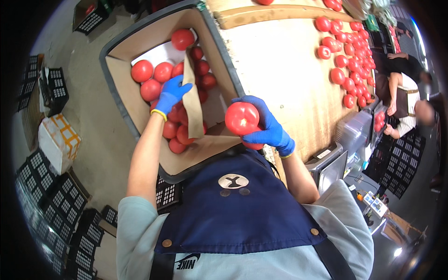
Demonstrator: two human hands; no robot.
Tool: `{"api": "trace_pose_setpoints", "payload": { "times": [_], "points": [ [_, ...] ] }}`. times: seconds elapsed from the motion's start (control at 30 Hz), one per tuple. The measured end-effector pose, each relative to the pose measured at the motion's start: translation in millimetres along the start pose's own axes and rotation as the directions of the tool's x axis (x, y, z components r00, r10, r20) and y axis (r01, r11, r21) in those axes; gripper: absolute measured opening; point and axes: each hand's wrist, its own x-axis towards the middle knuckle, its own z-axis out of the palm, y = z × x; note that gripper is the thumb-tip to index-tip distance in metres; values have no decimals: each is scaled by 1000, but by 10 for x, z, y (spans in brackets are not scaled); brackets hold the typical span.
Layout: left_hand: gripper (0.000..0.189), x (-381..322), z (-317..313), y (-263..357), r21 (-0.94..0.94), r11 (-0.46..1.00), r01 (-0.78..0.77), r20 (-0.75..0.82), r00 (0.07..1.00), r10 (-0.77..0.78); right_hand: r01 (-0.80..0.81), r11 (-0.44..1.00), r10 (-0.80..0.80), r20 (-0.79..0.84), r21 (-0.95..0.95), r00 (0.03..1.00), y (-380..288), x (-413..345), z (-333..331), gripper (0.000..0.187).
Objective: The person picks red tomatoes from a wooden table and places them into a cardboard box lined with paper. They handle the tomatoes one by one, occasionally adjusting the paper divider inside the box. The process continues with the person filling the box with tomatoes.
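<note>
My left hand (171, 96), in a blue glove with a yellow cuff, grips a strip of brown cardboard (192, 101) inside a deep, cardboard-lined crate (120, 94). Red tomatoes (150, 90) lie in the crate on both sides of the strip. Beside the crate's right rim, my right hand (267, 126), gloved the same way, holds a tomato (242, 118) with a second one (254, 140) under it. Many loose tomatoes (353, 66) are spread over the far right part of a wooden table (273, 70).
Clear plastic boxes (353, 127) and a scale-like device (325, 162) stand at the table's near right edge. Two people (402, 94) are at the right. Black crates (52, 189) and a white foam box (56, 143) are on the left. A wooden rail (283, 14) crosses the table's far side.
</note>
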Motion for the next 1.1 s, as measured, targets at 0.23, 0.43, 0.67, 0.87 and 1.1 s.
{"api": "trace_pose_setpoints", "payload": {
  "times": [0.23,0.43,0.67,0.87,1.1],
  "points": [
    [35,3,19,-42,-169,981,91,19,996,-89,28,805,88,-166,593,982,437,-217,-330,85],
    [38,-15,18,-20,-307,937,164,46,986,-157,-92,-225,44,104,970,994,734,-198,-754,69],
    [37,-26,-57,-59,-338,914,224,98,974,-202,280,-111,217,-252,954,943,856,-357,-1782,68],
    [36,-96,-238,134,-195,970,145,118,985,-124,652,56,112,-653,756,749,107,-427,-1757,61],
    [37,-142,-357,423,-123,953,278,136,955,-262,-366,588,573,51,-722,818,1223,694,322,59]
  ]
}}
